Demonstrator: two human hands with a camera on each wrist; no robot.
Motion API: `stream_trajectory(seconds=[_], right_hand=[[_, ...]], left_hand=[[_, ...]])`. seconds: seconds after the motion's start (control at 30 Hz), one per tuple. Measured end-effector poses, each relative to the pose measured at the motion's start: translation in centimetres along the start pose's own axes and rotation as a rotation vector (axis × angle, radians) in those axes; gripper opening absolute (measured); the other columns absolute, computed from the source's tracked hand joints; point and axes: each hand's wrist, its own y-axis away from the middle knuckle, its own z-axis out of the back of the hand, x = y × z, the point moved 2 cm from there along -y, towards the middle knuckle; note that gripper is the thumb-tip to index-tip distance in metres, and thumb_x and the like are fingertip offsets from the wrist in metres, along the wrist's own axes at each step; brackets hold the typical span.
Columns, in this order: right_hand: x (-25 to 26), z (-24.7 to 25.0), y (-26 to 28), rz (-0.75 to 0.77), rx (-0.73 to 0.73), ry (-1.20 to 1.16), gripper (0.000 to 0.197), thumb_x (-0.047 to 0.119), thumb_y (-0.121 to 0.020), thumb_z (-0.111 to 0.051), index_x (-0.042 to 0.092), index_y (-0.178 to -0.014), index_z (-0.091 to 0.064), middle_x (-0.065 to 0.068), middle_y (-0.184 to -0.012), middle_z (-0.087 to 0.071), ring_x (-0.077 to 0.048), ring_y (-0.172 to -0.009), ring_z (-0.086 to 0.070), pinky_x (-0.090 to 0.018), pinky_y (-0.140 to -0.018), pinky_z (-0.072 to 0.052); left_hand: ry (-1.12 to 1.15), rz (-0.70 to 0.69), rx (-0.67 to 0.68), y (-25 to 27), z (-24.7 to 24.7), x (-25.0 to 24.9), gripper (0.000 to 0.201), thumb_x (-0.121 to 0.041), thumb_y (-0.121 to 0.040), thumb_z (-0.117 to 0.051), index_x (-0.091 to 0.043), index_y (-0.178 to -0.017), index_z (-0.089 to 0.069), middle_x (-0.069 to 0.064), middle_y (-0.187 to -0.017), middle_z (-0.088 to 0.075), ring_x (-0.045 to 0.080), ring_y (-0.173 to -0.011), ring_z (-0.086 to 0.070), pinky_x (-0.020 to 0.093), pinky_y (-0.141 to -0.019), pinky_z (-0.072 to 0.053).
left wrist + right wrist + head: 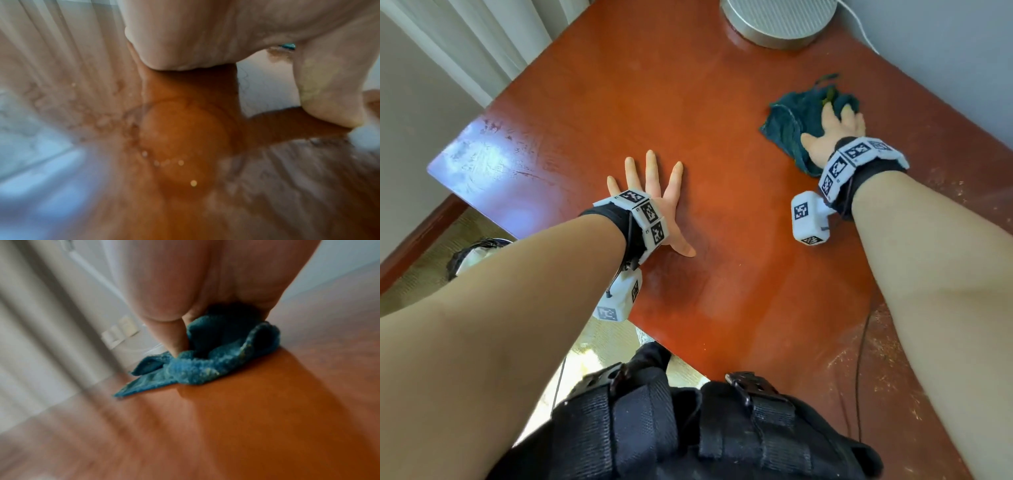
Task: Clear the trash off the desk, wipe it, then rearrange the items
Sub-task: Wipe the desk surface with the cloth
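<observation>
A crumpled teal cloth (pixel 789 126) lies on the reddish-brown desk (pixel 654 102) at the far right. My right hand (pixel 832 132) sits on top of it, fingers dug into the bunched fabric. In the right wrist view the cloth (pixel 216 360) is gathered under my palm (pixel 195 280), with one finger (pixel 176 340) pushed into its folds. My left hand (pixel 654 192) lies flat on the desk near the middle, fingers spread and holding nothing. The left wrist view shows its palm (pixel 185 32) and thumb (pixel 324 89) against the wet-looking wood (pixel 185 138).
A round metal lamp base (pixel 777 20) stands at the far edge, with a white cable (pixel 859 24) along the wall. Pale dust and crumbs (pixel 893 342) cover the desk's near right part, crossed by a thin black cable (pixel 859 377). A lined bin (pixel 472 253) stands on the floor left.
</observation>
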Motion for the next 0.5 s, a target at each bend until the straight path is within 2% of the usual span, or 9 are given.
stream_trajectory(seconds=[0.13, 0.27, 0.33, 0.4, 0.47, 0.5], right_hand=[[3.1, -1.0, 3.4, 0.429, 0.113, 0.049, 0.059, 0.019, -0.094, -0.046, 0.024, -0.148, -0.023, -0.006, -0.158, -0.007, -0.025, -0.146, -0.002, -0.036, -0.118, -0.007], [2.7, -3.2, 11.1, 0.734, 0.319, 0.133, 0.062, 0.005, -0.085, -0.047, 0.031, -0.141, -0.036, 0.003, -0.156, -0.012, -0.018, -0.144, -0.006, -0.035, -0.114, -0.019], [1.6, -4.2, 14.9, 0.823, 0.476, 0.202, 0.063, 0.000, -0.083, -0.044, 0.035, -0.136, -0.041, 0.010, -0.154, -0.013, -0.012, -0.144, -0.006, -0.034, -0.112, -0.028], [1.1, -4.3, 16.6, 0.863, 0.565, 0.256, 0.063, -0.003, -0.081, -0.042, 0.036, -0.131, -0.047, 0.011, -0.152, -0.019, -0.011, -0.142, -0.010, -0.037, -0.108, -0.033], [1.2, -3.6, 15.7, 0.825, 0.544, 0.239, 0.060, -0.001, -0.082, -0.043, 0.035, -0.130, -0.049, 0.009, -0.150, -0.025, -0.014, -0.140, -0.016, -0.039, -0.109, -0.031], [1.2, -3.3, 14.7, 0.764, 0.485, 0.198, 0.058, 0.000, -0.083, -0.045, 0.034, -0.130, -0.049, 0.007, -0.150, -0.027, -0.017, -0.139, -0.018, -0.040, -0.110, -0.029]], left_hand=[[0.000, -0.010, -0.014, 0.0, 0.0, 0.0, 0.140, -0.071, -0.055, -0.070, -0.031, -0.138, 0.034, 0.012, -0.146, 0.041, 0.043, -0.136, 0.028, 0.064, -0.108, 0.004], [-0.005, -0.031, -0.049, 0.0, 0.1, 0.4, 0.132, -0.065, -0.062, -0.071, -0.032, -0.141, 0.030, 0.012, -0.148, 0.037, 0.044, -0.137, 0.024, 0.063, -0.109, 0.002], [-0.004, -0.037, -0.060, 0.1, 0.1, 0.5, 0.131, -0.064, -0.063, -0.071, -0.032, -0.141, 0.029, 0.011, -0.149, 0.036, 0.044, -0.138, 0.024, 0.063, -0.109, 0.001], [-0.003, -0.034, -0.059, 0.2, 0.2, 0.5, 0.130, -0.063, -0.064, -0.071, -0.033, -0.141, 0.030, 0.011, -0.149, 0.036, 0.043, -0.138, 0.024, 0.063, -0.109, 0.002], [0.003, -0.033, -0.057, 0.5, 0.2, 0.3, 0.130, -0.062, -0.064, -0.072, -0.033, -0.141, 0.029, 0.011, -0.149, 0.036, 0.043, -0.138, 0.025, 0.063, -0.109, 0.002], [0.007, -0.033, -0.060, 0.6, 0.2, 0.3, 0.130, -0.061, -0.064, -0.072, -0.032, -0.142, 0.028, 0.011, -0.149, 0.036, 0.042, -0.138, 0.025, 0.063, -0.109, 0.003]])
